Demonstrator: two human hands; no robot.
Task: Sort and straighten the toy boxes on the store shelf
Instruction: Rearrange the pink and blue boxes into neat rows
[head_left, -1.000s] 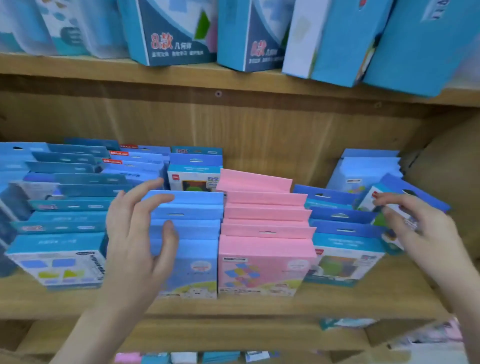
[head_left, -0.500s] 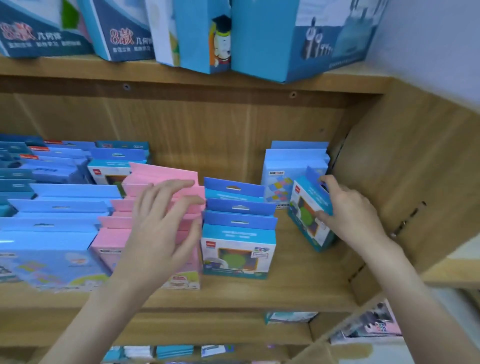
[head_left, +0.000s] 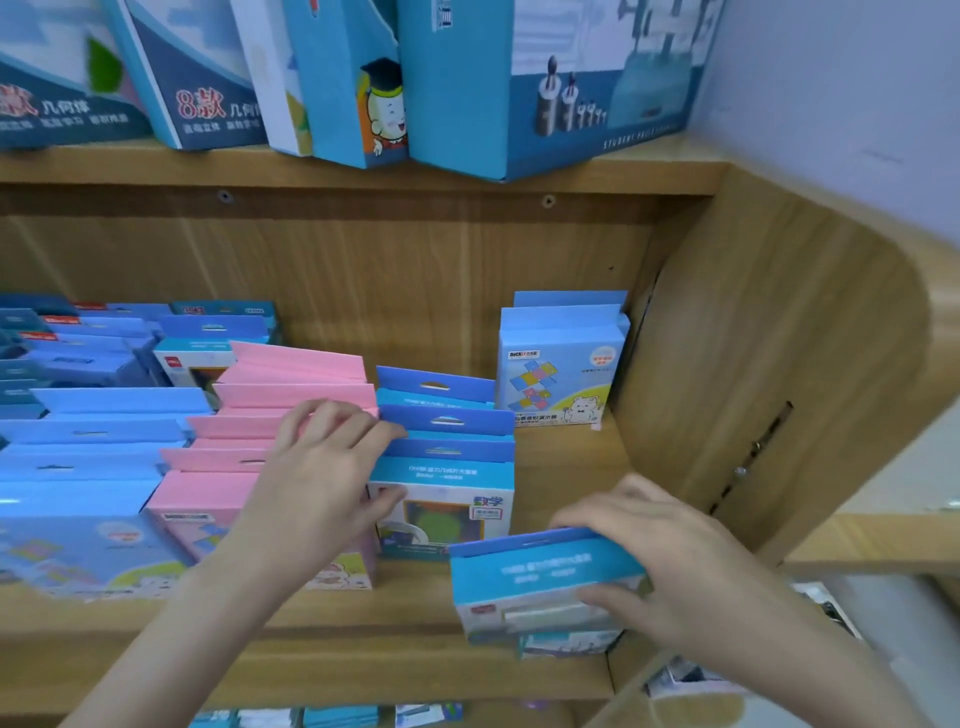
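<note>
So half a second back our right hand (head_left: 670, 566) was reaching for the small blue cardboard toy box (head_left: 535, 582) leaning by the side wall; now we're gripping it, pulled out to the wooden shelf's (head_left: 415, 597) front edge. Our left hand (head_left: 322, 467) has slid right, fingers curled over the front blue box in the row (head_left: 447, 499), which reads "数学". Upper boxes say "8款".
</note>
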